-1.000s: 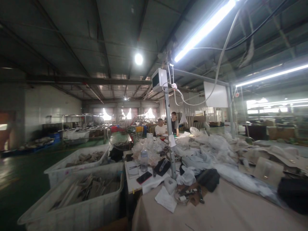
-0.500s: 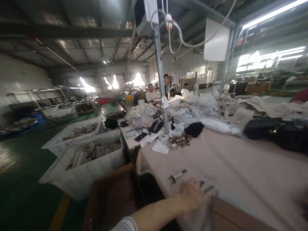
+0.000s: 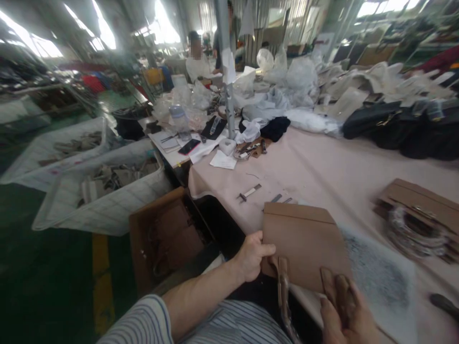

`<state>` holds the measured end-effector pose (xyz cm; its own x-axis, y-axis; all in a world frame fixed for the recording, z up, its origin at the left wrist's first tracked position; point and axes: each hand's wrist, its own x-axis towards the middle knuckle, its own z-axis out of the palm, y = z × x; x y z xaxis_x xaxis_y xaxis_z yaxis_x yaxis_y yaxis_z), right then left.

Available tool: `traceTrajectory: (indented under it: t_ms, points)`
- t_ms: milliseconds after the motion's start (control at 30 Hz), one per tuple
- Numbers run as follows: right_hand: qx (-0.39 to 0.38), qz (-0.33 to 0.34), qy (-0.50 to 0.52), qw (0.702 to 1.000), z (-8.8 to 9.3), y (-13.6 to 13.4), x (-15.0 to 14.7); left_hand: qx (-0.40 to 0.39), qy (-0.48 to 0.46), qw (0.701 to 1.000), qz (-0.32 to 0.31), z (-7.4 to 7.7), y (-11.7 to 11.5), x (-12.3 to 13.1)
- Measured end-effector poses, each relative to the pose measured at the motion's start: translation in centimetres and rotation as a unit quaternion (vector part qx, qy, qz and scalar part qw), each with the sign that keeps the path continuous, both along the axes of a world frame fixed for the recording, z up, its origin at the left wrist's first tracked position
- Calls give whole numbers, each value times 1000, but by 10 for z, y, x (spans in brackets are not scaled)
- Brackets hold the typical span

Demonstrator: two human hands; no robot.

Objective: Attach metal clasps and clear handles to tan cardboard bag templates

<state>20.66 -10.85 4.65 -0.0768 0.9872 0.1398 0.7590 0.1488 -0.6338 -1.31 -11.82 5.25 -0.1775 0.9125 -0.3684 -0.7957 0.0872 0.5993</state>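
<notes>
A brown handbag [image 3: 301,241] with wrapped handles is held up at the table's near edge. My left hand [image 3: 254,255] is closed on its left side, thumb lying over the front panel. My right hand [image 3: 349,310] grips the lower right of the bag around a handle base, its fingers partly hidden. One handle [image 3: 283,296] hangs down in front of me. Beyond the bag, a caliper-like metal tool [image 3: 250,192] lies on the cloth, and two small dark-tipped tools [image 3: 278,198] lie close to the bag's top edge.
Another brown handbag [image 3: 426,215] lies to the right, beside a speckled pale sheet [image 3: 380,277]. Black bags [image 3: 401,124] and plastic-wrapped items line the back. A cardboard box [image 3: 138,243] with brown bags and white bins [image 3: 107,205] stand left. A metal post [image 3: 226,71] rises behind; people are beyond.
The view has tilted downward. My left hand has left the small tools on the cloth and now holds the brown handbag. My right hand has come into view, also gripping it.
</notes>
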Motion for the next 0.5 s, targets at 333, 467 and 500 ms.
traceTrajectory:
  t_ms: [333, 467, 500]
  points:
    - [-80, 133, 108, 982, 8, 16, -78, 3, 33, 990, 137, 2, -42, -61]
    - [-113, 176, 108, 972, 1, 21, -103, -4, 51, 981, 185, -1, -60, -78]
    - [-119, 185, 103, 970, 0, 22, -108, -10, 53, 980, 193, -3, -64, -82]
